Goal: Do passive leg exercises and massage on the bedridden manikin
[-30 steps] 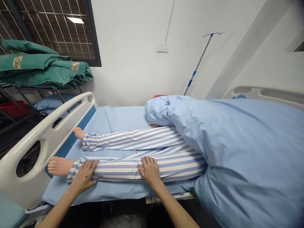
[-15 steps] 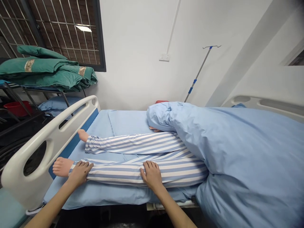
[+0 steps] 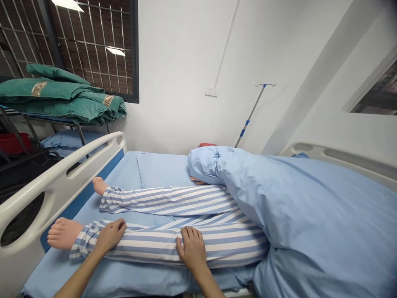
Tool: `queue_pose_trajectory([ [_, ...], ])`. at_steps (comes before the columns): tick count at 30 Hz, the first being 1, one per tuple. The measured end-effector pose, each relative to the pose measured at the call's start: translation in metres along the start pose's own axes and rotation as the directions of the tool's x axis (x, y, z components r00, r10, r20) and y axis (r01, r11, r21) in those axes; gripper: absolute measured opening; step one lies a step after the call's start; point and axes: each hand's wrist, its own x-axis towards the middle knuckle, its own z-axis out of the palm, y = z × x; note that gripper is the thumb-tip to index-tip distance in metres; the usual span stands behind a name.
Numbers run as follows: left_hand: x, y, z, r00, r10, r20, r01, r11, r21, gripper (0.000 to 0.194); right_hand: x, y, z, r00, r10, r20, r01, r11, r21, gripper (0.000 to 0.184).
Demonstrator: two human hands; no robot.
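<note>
A figure with smooth, doll-like feet lies on the bed in blue-and-white striped trousers [image 3: 145,244]. The near bare foot [image 3: 65,234] points toward the footboard, and the far foot [image 3: 99,186] lies beyond it. On the near lower leg, above the ankle, my left hand [image 3: 111,236] has its fingers bent and bunched on the trouser fabric. My right hand [image 3: 192,250] lies flat over the near knee, fingers stretched out. A thick light-blue quilt [image 3: 297,207] is folded back over the upper body. Fingertips of the figure's hand [image 3: 197,181] show under its edge.
The cream footboard [image 3: 58,188] stands at the left and a headboard [image 3: 350,161] at the right. A drip pole [image 3: 254,108] rises behind the bed. Green folded bedding [image 3: 71,97] lies on a rack by the barred window, above a red basin [image 3: 14,142].
My left hand has moved from the ankle a little up the shin, and its fingers have curled. My right hand stays on the knee. The view has tilted upward.
</note>
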Motion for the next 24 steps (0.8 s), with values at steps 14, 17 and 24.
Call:
queue_pose_trajectory([
  [14, -0.001, 0.006, 0.014, 0.988, -0.145, -0.045, 0.151, 0.971, 0.185, 0.032, 0.034, -0.017, 0.008, 0.991, 0.037, 0.129, -0.069, 0.965, 0.253, 0.029],
  [17, 0.000, 0.005, 0.015, 0.989, -0.143, -0.034, 0.147, 0.973, 0.177, 0.034, 0.083, -0.067, 0.019, 0.980, -0.056, 0.189, -0.027, 0.911, 0.411, 0.036],
  [24, 0.001, 0.004, 0.014, 0.986, -0.160, 0.036, 0.155, 0.980, 0.123, 0.036, 0.228, -0.234, 0.074, 0.933, -0.281, 0.226, 0.110, 0.819, 0.564, 0.067],
])
